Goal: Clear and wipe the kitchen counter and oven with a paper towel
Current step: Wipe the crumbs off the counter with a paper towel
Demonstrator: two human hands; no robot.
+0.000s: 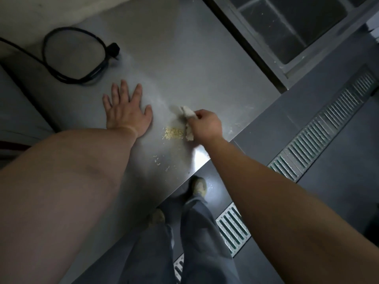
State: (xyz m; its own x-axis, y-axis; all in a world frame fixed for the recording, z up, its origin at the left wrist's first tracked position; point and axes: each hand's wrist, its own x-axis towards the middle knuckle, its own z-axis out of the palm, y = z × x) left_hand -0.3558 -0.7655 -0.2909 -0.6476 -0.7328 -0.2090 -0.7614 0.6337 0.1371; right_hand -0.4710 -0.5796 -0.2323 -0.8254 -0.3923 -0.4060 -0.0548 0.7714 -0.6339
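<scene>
— Where's the towel [187, 121]?
— Balled in the right hand [206, 125], fingers closed round it, pressed on the table [184, 58] beside the crumbs [173, 132].
— And the left hand [126, 111]?
— Flat on the table, fingers spread open.

Bare forearms, grey trousers [196, 242], pale shoes [198, 184]

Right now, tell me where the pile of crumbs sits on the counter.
In the head view, the crumb pile lies near the counter's front edge, between the flat left hand and the right hand gripping the paper towel.
</scene>
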